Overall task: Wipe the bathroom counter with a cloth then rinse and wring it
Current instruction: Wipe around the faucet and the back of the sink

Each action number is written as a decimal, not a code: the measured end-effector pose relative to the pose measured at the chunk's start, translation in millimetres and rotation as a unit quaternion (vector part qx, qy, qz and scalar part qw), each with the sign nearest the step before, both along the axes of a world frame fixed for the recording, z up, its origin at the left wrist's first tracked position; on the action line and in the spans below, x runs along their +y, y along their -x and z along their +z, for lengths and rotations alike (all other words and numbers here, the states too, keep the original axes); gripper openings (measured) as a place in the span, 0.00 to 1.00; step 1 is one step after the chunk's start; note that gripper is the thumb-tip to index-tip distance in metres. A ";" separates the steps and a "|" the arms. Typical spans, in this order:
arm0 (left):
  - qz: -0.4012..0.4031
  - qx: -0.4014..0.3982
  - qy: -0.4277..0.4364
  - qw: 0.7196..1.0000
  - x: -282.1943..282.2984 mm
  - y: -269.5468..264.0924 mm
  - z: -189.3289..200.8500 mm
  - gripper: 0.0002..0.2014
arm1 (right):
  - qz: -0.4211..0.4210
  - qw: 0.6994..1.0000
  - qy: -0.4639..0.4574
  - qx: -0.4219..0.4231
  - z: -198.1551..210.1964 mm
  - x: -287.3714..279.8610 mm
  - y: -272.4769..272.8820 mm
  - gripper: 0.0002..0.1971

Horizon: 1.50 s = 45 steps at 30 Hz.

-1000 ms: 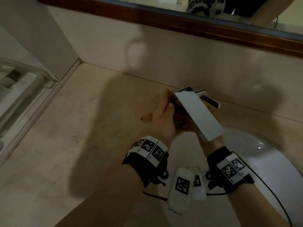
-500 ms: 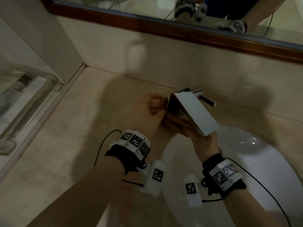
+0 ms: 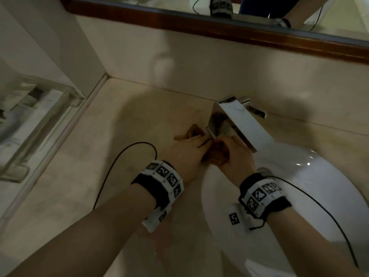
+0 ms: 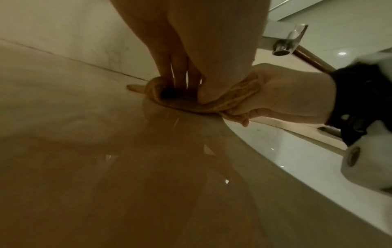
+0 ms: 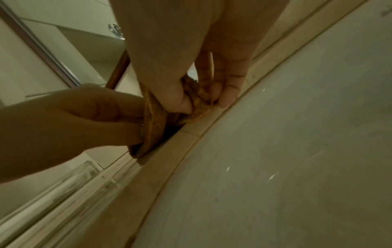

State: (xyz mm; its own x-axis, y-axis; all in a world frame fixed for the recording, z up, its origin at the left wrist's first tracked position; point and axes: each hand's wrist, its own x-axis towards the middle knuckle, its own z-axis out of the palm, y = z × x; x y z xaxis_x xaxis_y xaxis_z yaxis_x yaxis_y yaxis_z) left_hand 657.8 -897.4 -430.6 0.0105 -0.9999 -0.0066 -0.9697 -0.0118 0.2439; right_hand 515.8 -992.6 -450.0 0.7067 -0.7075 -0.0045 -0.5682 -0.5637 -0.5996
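A small brown cloth [image 3: 194, 132] lies bunched on the beige counter [image 3: 123, 148] just left of the chrome faucet [image 3: 241, 122], at the sink's back rim. My left hand [image 3: 191, 148] grips one end of the cloth [image 4: 169, 97], its fingers curled into the folds. My right hand [image 3: 233, 154] pinches the other end of the cloth [image 5: 199, 104] between thumb and fingers, right over the white sink [image 3: 311, 186] edge. The two hands meet under the faucet spout, which hides part of the cloth in the head view.
A glass shelf [image 3: 34, 120] juts out at the left wall. A wood-framed mirror [image 3: 219, 27] runs above the backsplash. Black cables [image 3: 119, 160] trail from both wristbands across the counter and sink. The faucet lever [image 3: 257, 111] points right.
Both hands have drawn back from beside the faucet toward the sink rim, pulling the cloth with them. The left hand went from flat against the faucet to gripping the cloth.
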 end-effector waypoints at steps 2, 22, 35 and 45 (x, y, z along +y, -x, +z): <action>-0.004 -0.028 -0.064 0.998 5.7 -6.8 2.5 0.26 | 0.019 1.000 0.005 0.003 1.7 1.9 -0.9 0.25; 0.114 -0.116 -0.113 0.980 36.1 -14.9 21.7 0.39 | -0.088 0.966 -0.180 -0.165 31.3 58.4 -4.9 0.20; 0.302 0.126 0.088 0.941 98.1 -77.4 97.9 0.16 | 0.038 0.991 0.016 -0.128 105.5 82.0 -65.6 0.10; 0.394 0.272 0.074 0.875 171.5 -168.1 94.0 0.05 | 0.070 0.997 -0.028 0.000 107.0 130.6 -160.9 0.15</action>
State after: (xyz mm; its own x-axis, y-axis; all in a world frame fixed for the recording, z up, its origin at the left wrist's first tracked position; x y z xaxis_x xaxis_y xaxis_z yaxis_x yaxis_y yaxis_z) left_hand 825.9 -725.9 -336.5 0.7326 -0.6739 -0.0958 -0.4151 -0.5540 0.7217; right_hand 676.7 -861.9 -343.1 0.7988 -0.6001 -0.0412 -0.4860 -0.6036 -0.6320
